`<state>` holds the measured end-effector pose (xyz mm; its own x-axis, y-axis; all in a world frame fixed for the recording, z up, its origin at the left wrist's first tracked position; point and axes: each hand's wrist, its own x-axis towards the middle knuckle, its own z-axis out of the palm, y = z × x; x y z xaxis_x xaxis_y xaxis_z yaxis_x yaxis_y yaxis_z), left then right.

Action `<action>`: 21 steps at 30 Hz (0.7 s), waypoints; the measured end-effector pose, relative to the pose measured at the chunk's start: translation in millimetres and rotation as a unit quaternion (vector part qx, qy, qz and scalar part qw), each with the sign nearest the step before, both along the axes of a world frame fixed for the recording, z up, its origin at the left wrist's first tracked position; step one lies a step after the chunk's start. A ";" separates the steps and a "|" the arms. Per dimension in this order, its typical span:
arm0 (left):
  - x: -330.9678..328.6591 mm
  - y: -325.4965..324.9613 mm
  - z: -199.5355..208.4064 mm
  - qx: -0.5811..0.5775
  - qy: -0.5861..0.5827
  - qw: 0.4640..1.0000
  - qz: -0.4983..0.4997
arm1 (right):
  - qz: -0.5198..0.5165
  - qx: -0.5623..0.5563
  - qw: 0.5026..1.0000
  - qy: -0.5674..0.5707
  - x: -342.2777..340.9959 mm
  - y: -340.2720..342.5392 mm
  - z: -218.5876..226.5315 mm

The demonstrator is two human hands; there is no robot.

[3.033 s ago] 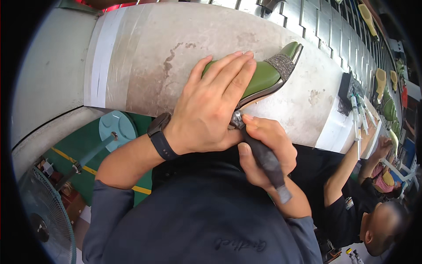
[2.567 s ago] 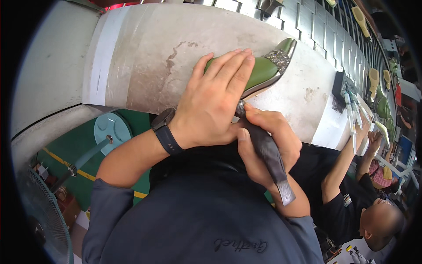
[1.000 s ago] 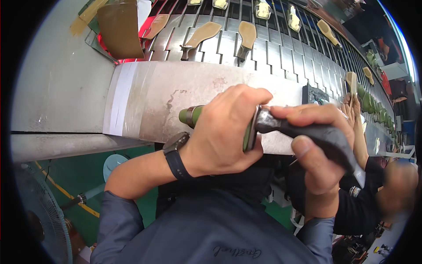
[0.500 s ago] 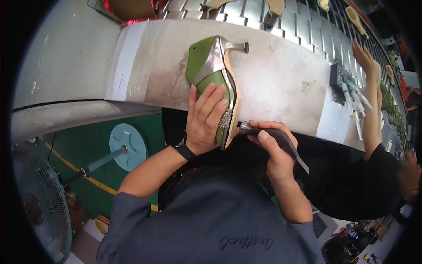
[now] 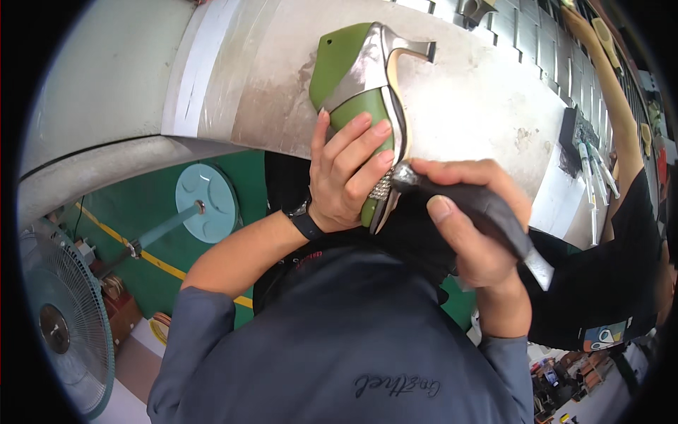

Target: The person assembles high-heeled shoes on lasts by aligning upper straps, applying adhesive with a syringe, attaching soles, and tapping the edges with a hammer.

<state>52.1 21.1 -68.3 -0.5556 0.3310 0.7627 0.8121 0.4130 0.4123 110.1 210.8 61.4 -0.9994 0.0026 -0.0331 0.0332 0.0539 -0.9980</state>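
My left hand (image 5: 345, 177) grips a green high-heeled shoe (image 5: 353, 78) around its front part, the heel pointing away from me over the worn grey worktable (image 5: 466, 106). The shoe has a silver band, a silver heel and a glittering strip near the toe. My right hand (image 5: 470, 226) holds a dark-handled tool (image 5: 487, 212) whose metal tip touches the sole edge beside the glittering strip. A dark watch sits on my left wrist.
A person in a black shirt (image 5: 607, 283) stands at my right, one arm stretched over the table. Several syringe-like applicators (image 5: 592, 177) lie on a white sheet at the right. A floor fan (image 5: 56, 318) and a round blue stand base (image 5: 205, 201) are at the lower left.
The shoe has been turned from lying with its toe to the right to heel pointing away. In the last half second it came closer and my right hand brought the tool up to its sole edge.
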 end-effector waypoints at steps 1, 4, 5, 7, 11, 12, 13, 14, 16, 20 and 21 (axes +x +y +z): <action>-0.8 -0.9 0.8 0.002 -0.004 1.000 0.001 | 0.010 0.021 1.000 0.013 -6.6 0.7 2.8; -0.9 -0.3 0.2 0.007 -0.012 1.000 0.001 | 0.056 0.123 0.987 0.085 -9.3 3.2 7.1; -0.5 -0.3 0.0 0.006 -0.013 1.000 0.001 | 0.077 0.150 0.979 0.117 -5.9 2.1 6.7; -0.2 0.5 2.2 0.016 -0.023 1.000 0.008 | 0.098 0.204 0.960 0.162 -1.1 -5.0 5.1; -0.1 3.2 3.1 0.022 -0.026 0.999 0.003 | 0.069 0.184 0.968 0.154 27.1 -22.2 -2.3; 0.0 4.2 2.7 0.026 -0.027 0.999 0.001 | 0.072 0.188 0.967 0.154 34.4 -26.4 -3.8; -0.2 5.5 2.3 0.030 -0.028 0.999 -0.002 | 0.075 0.192 0.966 0.155 40.4 -28.7 -5.1; -0.5 5.8 1.1 0.031 -0.030 0.999 -0.002 | 0.084 0.174 0.970 0.146 44.5 -27.9 -8.3; -0.1 3.5 2.6 0.027 -0.035 0.999 -0.002 | 0.057 0.138 0.981 0.124 42.9 -21.2 -6.0; 1.0 2.0 3.0 0.026 -0.040 0.999 0.002 | -0.016 0.070 0.995 0.064 22.4 -10.8 -6.6; 0.9 3.3 3.3 0.027 -0.043 0.999 0.001 | -0.021 0.037 0.998 0.051 15.4 -7.2 -8.1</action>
